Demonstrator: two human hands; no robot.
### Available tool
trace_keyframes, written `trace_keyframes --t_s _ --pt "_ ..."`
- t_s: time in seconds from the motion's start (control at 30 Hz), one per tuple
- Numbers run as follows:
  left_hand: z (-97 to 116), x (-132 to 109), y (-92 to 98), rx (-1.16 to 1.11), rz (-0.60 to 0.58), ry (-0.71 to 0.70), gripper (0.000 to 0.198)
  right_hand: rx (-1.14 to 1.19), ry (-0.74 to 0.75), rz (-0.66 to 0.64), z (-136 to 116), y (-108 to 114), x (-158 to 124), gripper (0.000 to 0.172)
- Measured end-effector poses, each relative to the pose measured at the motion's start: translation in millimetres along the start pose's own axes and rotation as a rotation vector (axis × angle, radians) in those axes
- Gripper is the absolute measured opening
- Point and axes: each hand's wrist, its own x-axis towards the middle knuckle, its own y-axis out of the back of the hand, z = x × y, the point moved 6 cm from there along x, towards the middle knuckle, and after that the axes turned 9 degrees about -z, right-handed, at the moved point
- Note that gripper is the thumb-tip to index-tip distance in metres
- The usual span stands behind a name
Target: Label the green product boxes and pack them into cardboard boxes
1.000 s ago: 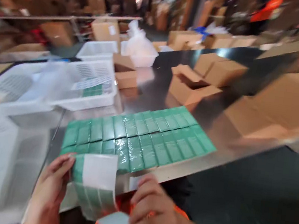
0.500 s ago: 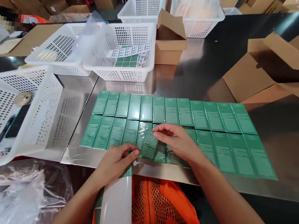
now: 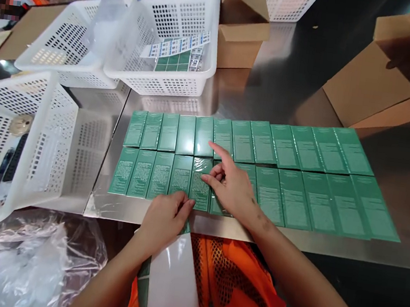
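Observation:
Two rows of shiny green boxes (image 3: 288, 192) lie flat side by side along the table's near edge. My left hand (image 3: 164, 216) pinches a label sheet (image 3: 176, 275), with green labels and a white side, hanging over the edge by my orange vest. Its fingertips rest at the bottom of the near row. Over the middle of that row is my right hand (image 3: 232, 187), index finger stretched out, other fingers curled, holding nothing visible. Its thumb tip touches or nearly touches a green label (image 3: 200, 190) lying on the fifth box from the left. Left of it, near-row boxes carry similar printed labels.
A white basket (image 3: 168, 86) behind the rows holds label sheets. Another white basket (image 3: 44, 152) at left contains a roll and dark items. Open cardboard boxes (image 3: 239, 47) (image 3: 372, 85) stand behind and right. Clear plastic bags (image 3: 27, 271) lie lower left.
The green label, earlier held tilted at the fifth box, now lies on it. My right hand has loosened its pinch and stretched its index finger. The camera view has shifted closer.

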Motion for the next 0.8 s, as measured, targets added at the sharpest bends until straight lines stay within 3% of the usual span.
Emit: trace_keyframes --t_s 0.4,0.6,0.67,0.8 --pt "3 4 -0.8 0.113 -0.002 0.059 0.031 -0.085 -0.057 0.03 -2 -3 -2 0.053" --pt "5 4 0.9 0.31 -0.033 0.094 0.034 -0.234 -0.082 0.16 3 -1 -3 0.06" --pt "0 3 3.0 0.298 -0.041 0.114 0.038 -0.28 -0.109 0.202 4 2 0 0.063" --pt "-12 -5 7.4 0.141 -0.008 0.074 0.036 -0.362 -0.157 0.2 -7 0 3 0.052"
